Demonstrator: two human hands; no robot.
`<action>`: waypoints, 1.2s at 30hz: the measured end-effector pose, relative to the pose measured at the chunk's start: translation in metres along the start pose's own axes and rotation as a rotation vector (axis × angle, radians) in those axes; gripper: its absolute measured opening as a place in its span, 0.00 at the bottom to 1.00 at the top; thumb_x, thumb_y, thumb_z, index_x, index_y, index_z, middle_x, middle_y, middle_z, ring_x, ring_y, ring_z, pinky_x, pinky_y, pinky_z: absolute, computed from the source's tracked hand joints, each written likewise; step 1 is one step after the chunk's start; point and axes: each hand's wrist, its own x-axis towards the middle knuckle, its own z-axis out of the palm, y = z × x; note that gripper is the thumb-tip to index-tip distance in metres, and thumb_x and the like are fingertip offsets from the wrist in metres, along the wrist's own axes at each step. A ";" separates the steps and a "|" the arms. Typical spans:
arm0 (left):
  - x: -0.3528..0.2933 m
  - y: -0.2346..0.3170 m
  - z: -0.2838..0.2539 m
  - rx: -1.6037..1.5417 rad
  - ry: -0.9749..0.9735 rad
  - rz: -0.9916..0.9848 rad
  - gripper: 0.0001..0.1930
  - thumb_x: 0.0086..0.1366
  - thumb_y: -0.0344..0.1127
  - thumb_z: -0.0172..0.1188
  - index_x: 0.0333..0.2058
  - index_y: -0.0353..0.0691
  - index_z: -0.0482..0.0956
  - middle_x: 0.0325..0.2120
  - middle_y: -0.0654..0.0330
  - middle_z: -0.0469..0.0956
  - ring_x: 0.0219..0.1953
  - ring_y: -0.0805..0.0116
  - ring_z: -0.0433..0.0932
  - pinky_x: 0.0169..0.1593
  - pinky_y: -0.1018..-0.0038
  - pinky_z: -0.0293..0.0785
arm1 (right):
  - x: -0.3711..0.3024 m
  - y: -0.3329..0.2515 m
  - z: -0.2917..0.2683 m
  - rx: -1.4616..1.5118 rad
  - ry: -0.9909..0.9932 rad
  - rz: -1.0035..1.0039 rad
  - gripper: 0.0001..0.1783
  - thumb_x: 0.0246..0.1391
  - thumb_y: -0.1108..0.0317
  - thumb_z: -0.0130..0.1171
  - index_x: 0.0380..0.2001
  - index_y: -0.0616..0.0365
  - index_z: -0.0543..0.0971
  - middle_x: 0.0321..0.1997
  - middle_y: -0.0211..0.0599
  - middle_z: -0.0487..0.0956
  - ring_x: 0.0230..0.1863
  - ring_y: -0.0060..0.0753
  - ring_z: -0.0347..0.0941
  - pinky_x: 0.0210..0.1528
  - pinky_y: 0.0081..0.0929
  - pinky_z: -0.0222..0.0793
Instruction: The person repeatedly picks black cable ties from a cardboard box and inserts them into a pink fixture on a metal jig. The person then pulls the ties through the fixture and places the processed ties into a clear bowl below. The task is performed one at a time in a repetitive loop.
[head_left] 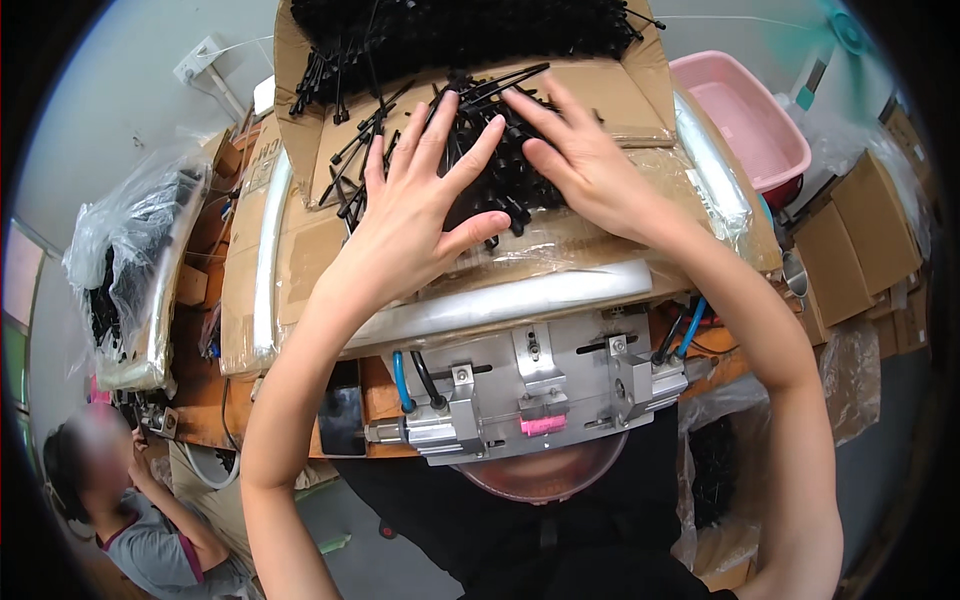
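Observation:
My left hand [425, 190] lies with its fingers spread over a loose pile of thin black rods [475, 190] with thicker ends. On the pile's right side my right hand [590, 170] rests, its fingers stretched out and touching some of the rods. Neither hand is closed around anything. The pile lies on a cardboard tray [575, 245]. Behind it, an open part of the same cardboard holds a dense black heap of similar rods [480, 35]. Parts of the pile are hidden under my fingers.
Nearer to me sits a metal fixture [500, 410] with cylinders, air tubes and a pink piece [543, 425]. Below it is a clear bowl [545, 480]; a dark flat object [342, 415] lies left. A pink basin [740, 120] stands far right. Another person [150, 510] sits lower left.

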 end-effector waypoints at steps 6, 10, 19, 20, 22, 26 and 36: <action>-0.064 0.087 -0.071 -0.575 -0.055 -0.173 0.24 0.56 0.29 0.64 0.54 0.39 0.77 0.50 0.51 0.75 0.47 0.53 0.74 0.53 0.59 0.69 | -0.093 -0.053 -0.058 -0.057 0.305 -0.106 0.17 0.51 0.76 0.65 0.47 0.57 0.82 0.53 0.49 0.76 0.50 0.49 0.75 0.49 0.35 0.71; -0.158 0.206 -0.015 -1.018 -0.678 -0.066 0.07 0.66 0.33 0.56 0.33 0.35 0.77 0.33 0.50 0.76 0.36 0.50 0.78 0.38 0.61 0.78 | -0.125 -0.058 -0.059 -0.135 0.338 -0.090 0.11 0.49 0.78 0.66 0.38 0.62 0.82 0.39 0.43 0.79 0.39 0.44 0.75 0.41 0.31 0.71; -0.282 0.273 0.155 -0.692 -1.259 -0.206 0.12 0.65 0.36 0.54 0.40 0.36 0.83 0.41 0.48 0.82 0.46 0.50 0.81 0.48 0.56 0.79 | 0.008 -0.040 -0.044 -0.015 0.211 -0.261 0.12 0.62 0.66 0.58 0.45 0.59 0.81 0.40 0.37 0.81 0.38 0.29 0.77 0.40 0.24 0.72; -0.276 0.270 0.151 -0.657 -1.321 -0.177 0.13 0.65 0.37 0.54 0.41 0.37 0.83 0.42 0.48 0.82 0.47 0.50 0.81 0.48 0.56 0.78 | 0.027 -0.030 -0.041 0.054 0.169 -0.249 0.16 0.65 0.58 0.55 0.47 0.57 0.81 0.50 0.39 0.81 0.48 0.35 0.78 0.50 0.27 0.73; -0.283 0.266 0.153 -0.686 -1.296 -0.198 0.13 0.65 0.38 0.55 0.40 0.37 0.83 0.41 0.48 0.82 0.47 0.50 0.81 0.48 0.56 0.78 | 0.061 -0.015 -0.024 -0.128 0.094 -0.480 0.19 0.66 0.54 0.52 0.49 0.56 0.80 0.60 0.43 0.75 0.59 0.42 0.72 0.61 0.34 0.67; -0.286 0.262 0.147 -0.728 -1.265 -0.233 0.13 0.66 0.39 0.55 0.38 0.37 0.83 0.41 0.48 0.83 0.46 0.50 0.82 0.46 0.57 0.79 | 0.050 0.006 -0.022 -0.092 -0.299 -0.496 0.18 0.66 0.56 0.48 0.44 0.59 0.77 0.67 0.42 0.68 0.65 0.46 0.66 0.66 0.39 0.60; -0.289 0.259 0.129 -0.820 -1.212 -0.251 0.16 0.69 0.42 0.52 0.41 0.35 0.82 0.43 0.46 0.81 0.46 0.47 0.81 0.46 0.56 0.79 | 0.000 0.034 -0.057 -0.193 -0.214 -0.532 0.23 0.67 0.50 0.43 0.56 0.48 0.74 0.74 0.40 0.59 0.73 0.47 0.52 0.73 0.45 0.43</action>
